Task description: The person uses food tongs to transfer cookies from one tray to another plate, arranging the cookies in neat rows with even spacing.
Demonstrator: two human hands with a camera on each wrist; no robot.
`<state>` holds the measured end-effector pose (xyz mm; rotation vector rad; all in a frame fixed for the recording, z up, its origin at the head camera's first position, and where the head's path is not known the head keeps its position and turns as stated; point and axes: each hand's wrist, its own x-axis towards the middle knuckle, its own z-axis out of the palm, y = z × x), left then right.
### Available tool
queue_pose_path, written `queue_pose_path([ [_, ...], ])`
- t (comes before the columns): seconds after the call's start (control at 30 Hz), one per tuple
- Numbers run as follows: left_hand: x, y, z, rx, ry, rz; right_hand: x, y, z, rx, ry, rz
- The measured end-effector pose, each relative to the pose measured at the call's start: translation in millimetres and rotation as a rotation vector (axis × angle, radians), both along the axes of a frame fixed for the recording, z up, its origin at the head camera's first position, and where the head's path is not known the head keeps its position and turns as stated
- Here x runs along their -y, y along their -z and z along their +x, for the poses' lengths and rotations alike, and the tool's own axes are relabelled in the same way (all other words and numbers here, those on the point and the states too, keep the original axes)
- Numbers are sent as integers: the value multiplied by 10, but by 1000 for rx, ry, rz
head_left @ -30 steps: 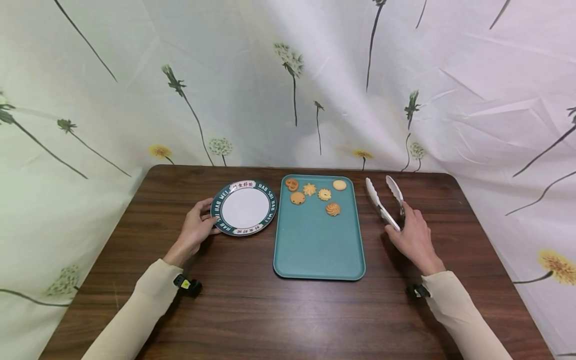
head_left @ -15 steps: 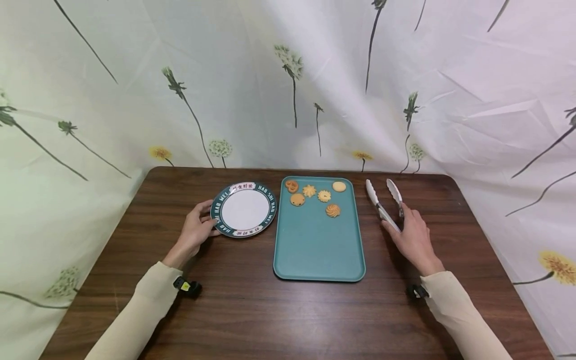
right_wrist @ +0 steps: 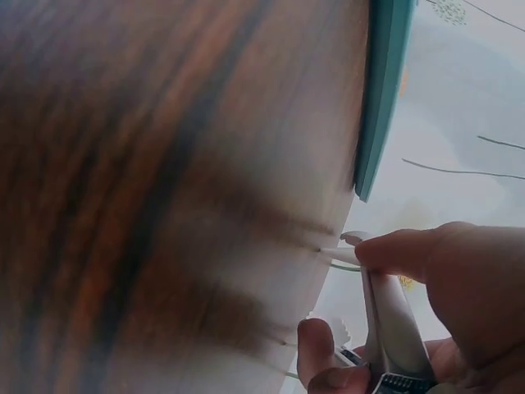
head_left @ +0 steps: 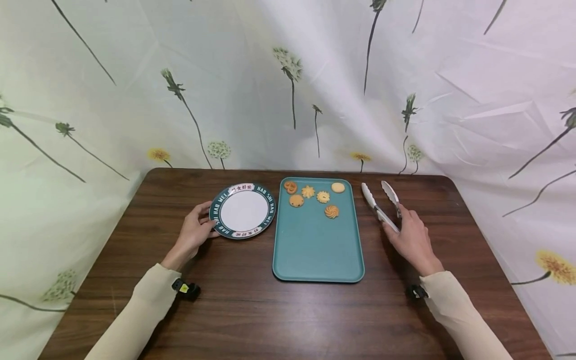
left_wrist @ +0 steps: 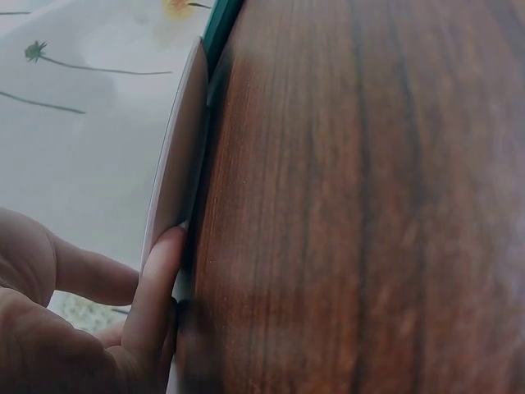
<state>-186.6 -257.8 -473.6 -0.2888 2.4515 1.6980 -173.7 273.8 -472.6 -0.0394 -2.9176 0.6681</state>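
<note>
My left hand (head_left: 195, 231) pinches the left rim of a round plate (head_left: 244, 210), white with a dark green lettered border. In the left wrist view the thumb is on the upper face of the plate (left_wrist: 176, 168) and fingers reach under its edge. Metal tongs (head_left: 380, 207) are in my right hand (head_left: 411, 237), their two scalloped arms spread apart and pointing away from me. The right wrist view has thumb and fingers around the tongs (right_wrist: 394, 316). Between the hands lies a teal tray (head_left: 318, 250) with several cookies, among them a swirl cookie (head_left: 331, 211) and a pretzel-shaped one (head_left: 290, 187).
Everything is on a dark wood table (head_left: 288, 320) with rounded far corners. Behind it hangs a pale cloth (head_left: 252, 100) printed with dandelions. The plate sits close to the tray's left edge, and the tongs are off to its right.
The tongs have shifted very slightly to the left in my right hand. The head view has tilted a little. Left hand, plate, tray and cookies stay in place.
</note>
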Motion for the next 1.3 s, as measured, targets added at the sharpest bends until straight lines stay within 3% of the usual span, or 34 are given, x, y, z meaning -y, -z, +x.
queue_pose_path([
  [0.8, 10, 10, 2, -10, 1, 1, -12, 16, 5, -83, -10, 33],
  [1.3, 20, 15, 1, -12, 7, 13, 18, -143, 78, -96, -36, 73],
])
